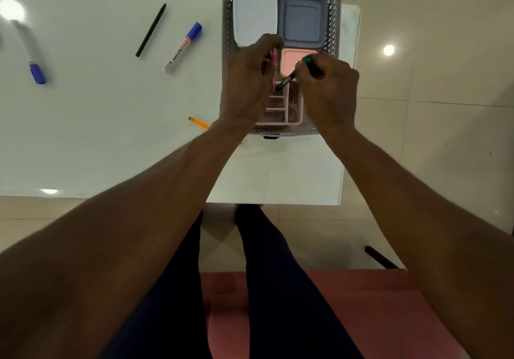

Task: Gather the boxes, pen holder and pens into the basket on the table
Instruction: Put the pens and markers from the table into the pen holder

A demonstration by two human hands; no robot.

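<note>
My right hand gripped a green-capped pen, tip angled into the pen holder; my left hand pinched a pink pen.

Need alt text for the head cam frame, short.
Seen from above, the left hand holds a pink pen and the right hand a green-capped pen over a pink pen holder in a gray basket holding three boxes. Two blue-capped markers, a black pen and an orange pencil lie on the white table.
</note>
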